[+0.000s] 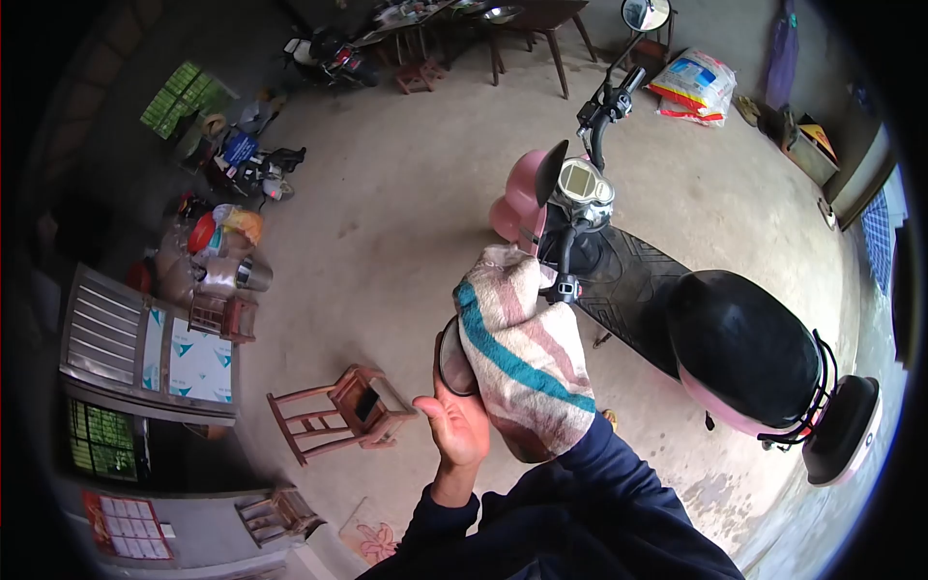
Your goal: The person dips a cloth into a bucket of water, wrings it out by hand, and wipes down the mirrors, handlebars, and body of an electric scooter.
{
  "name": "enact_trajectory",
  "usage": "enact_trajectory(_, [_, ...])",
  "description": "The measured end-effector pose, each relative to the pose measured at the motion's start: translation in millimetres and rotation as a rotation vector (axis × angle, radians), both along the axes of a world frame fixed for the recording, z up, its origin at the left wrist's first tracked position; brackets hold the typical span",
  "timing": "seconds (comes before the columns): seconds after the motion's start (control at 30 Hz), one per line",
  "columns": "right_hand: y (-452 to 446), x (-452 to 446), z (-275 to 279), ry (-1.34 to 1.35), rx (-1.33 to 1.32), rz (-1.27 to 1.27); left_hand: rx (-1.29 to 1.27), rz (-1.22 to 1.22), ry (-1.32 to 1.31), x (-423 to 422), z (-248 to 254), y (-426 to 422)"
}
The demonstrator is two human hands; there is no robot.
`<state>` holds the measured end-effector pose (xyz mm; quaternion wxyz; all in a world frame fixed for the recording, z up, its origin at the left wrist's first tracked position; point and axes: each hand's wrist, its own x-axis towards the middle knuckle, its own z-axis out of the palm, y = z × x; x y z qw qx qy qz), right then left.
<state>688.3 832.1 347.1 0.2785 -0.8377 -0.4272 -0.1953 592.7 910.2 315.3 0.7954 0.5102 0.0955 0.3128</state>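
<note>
a dark-rimmed mirror (456,363) is placed near the middle of the scene, left of the near handlebar of a pink scooter (739,411). its visible long axis is run from near to far, the far end tilted slightly left; its glass is turned toward a striped cloth (527,367), by which its right side is covered. the mirror is backed by the fingers of the left hand (459,425), which is spread wide, palm up, thumb held out to the left. the right forearm (623,474) is angled from near right toward far left; the right hand is hidden by the cloth, so how it is closed cannot be told. a wooden chair (360,406) is seen to the left.
</note>
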Motion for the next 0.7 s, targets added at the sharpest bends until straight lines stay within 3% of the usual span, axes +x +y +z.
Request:
enact_trajectory(0.27, [-24, 17, 4, 0.065, 0.036, 0.031, -0.001, 0.089, -0.009, 0, -16, 1])
enact_trajectory(0.5, [-38, -22, 7, -0.019, -0.088, 0.022, 0.04, 0.117, 0.053, -4, -10, -6])
enact_trajectory(0.7, [-17, 5, 12, -0.078, -0.087, -0.009, -0.033, 0.115, -0.01, 0, -9, -3])
